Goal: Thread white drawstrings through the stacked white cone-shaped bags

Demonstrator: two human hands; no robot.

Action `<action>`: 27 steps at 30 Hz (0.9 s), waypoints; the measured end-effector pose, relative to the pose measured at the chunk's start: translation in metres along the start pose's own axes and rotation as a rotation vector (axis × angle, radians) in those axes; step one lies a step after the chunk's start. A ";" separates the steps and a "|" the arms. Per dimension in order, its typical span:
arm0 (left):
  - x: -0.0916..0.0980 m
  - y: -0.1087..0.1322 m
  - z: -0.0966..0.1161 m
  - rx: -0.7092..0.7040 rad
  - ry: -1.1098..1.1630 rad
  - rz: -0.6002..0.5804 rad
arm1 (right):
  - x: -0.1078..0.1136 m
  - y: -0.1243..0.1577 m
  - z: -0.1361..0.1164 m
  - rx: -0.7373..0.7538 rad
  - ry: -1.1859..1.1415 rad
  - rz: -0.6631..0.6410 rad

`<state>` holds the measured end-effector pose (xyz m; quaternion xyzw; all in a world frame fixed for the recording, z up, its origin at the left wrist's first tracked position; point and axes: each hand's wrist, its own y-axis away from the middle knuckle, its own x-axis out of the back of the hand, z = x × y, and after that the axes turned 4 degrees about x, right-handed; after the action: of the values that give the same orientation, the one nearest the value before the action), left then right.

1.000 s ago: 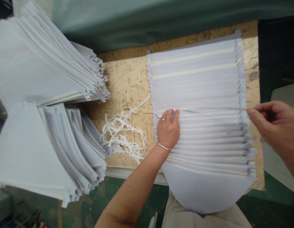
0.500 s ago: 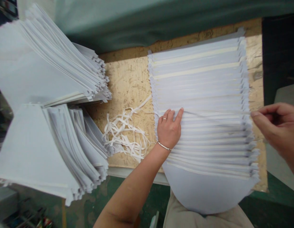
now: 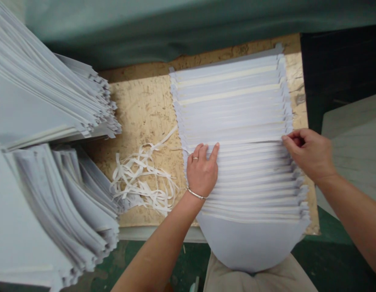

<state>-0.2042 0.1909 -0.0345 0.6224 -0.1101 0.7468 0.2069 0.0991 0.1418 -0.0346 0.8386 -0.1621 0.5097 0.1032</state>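
Observation:
A fanned row of white envelopes (image 3: 236, 121) with pale tape strips lies on a worn wooden board (image 3: 142, 109), its near end hanging over my lap. My left hand (image 3: 202, 169) rests flat on the left part of the row, fingers stretched out, a ring and a bracelet on it. My right hand (image 3: 309, 154) is at the row's right edge, fingers curled in a pinch against the envelope corners; what it pinches is too small to make out.
A tangle of peeled white paper strips (image 3: 142, 182) lies on the board left of the row. Two big stacks of white envelopes (image 3: 45, 105) fill the left side. A green cloth (image 3: 176, 24) hangs behind the board.
My right hand has come in from the far right to the row's right edge, and the thin strip stretched across the row is no longer seen. My left hand has stayed in place.

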 end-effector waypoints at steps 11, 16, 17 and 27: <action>0.002 0.000 0.002 -0.001 -0.037 -0.033 | -0.011 -0.002 0.003 0.034 0.084 -0.007; 0.002 0.000 0.001 -0.007 -0.041 -0.033 | -0.011 -0.003 0.008 0.035 0.209 0.026; 0.002 0.000 0.001 -0.007 -0.035 -0.031 | -0.009 -0.001 0.008 0.037 0.233 0.052; 0.008 -0.001 -0.003 0.018 0.112 0.031 | -0.008 0.034 -0.032 0.425 0.264 -0.072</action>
<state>-0.2074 0.1942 -0.0272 0.5796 -0.1013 0.7846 0.1954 0.0567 0.1223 -0.0265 0.7728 -0.0065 0.6335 -0.0372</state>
